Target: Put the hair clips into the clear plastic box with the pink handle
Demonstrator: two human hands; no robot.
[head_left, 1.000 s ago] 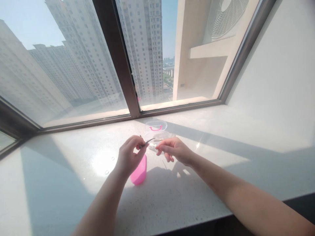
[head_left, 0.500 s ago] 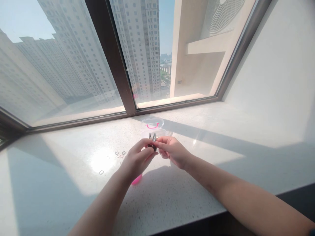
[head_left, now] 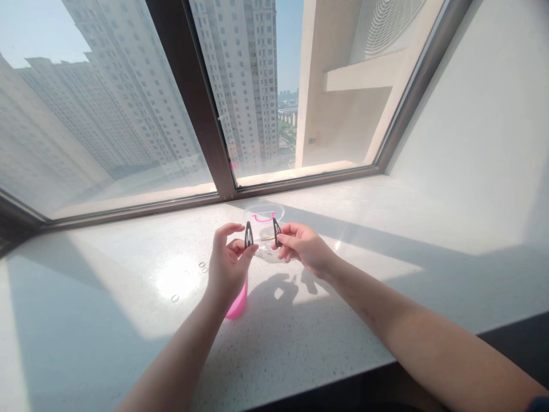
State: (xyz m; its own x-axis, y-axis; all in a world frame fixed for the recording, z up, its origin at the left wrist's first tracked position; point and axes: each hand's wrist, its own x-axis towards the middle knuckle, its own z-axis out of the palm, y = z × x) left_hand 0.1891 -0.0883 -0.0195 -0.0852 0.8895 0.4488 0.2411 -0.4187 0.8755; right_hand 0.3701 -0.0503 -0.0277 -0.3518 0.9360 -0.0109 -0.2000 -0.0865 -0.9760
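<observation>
Between the thumb and fingers of my left hand (head_left: pixel 231 257) stands a black snap hair clip (head_left: pixel 249 235), its narrow end pointing up. My right hand (head_left: pixel 302 246) pinches a second black snap hair clip (head_left: pixel 277 232), also upright and slightly tilted. A small gap separates the two clips. Behind them sits a clear plastic box (head_left: pixel 259 230) with a pink handle (head_left: pixel 263 217); my hands and the clips hide part of it. A pink rounded object (head_left: pixel 237 303) lies beneath my left wrist, mostly covered.
Several small rings (head_left: pixel 175 298) are scattered on the speckled white sill (head_left: pixel 274 349) to the left, near a bright glare spot. The window frame (head_left: pixel 223 189) borders the sill at the back, and a white wall (head_left: pixel 480 137) rises on the right.
The clips, held together before, are now apart, one in each hand. My left hand has moved left and its fingers have spread more; my right hand has shifted slightly up.
</observation>
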